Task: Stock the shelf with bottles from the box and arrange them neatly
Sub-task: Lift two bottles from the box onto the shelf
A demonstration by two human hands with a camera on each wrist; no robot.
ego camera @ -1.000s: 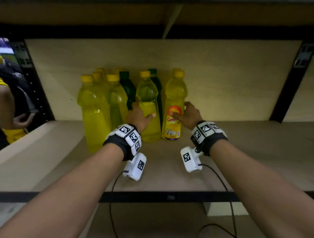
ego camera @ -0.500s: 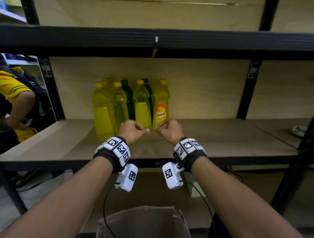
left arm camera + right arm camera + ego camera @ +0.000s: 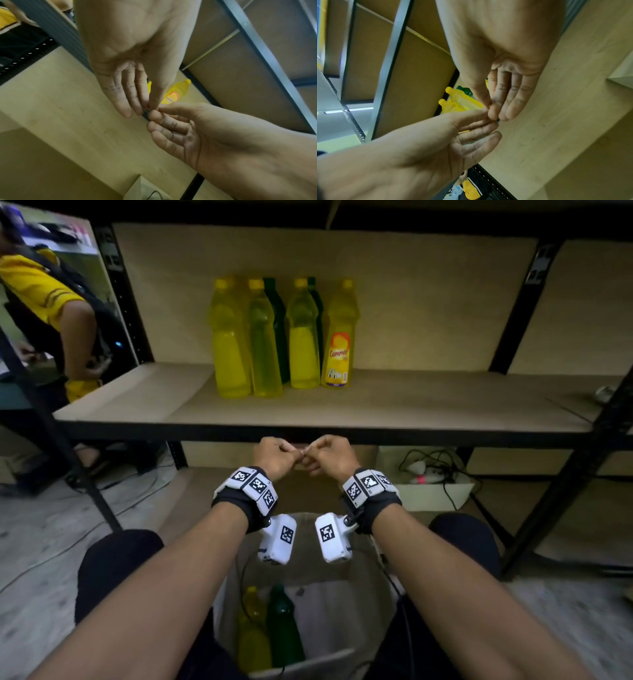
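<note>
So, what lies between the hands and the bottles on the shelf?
Only bare shelf board and its black front edge; the head view shows it. Both hands are below that edge, in front of the bottles.

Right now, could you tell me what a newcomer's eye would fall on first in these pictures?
The cluster of yellow bottles and green bottles stands upright, close together, toward the back of the wooden shelf. Below the shelf's front edge, the left hand and right hand meet fingertip to fingertip, holding no bottle. Beneath them, the box holds one yellow and one green bottle.
</note>
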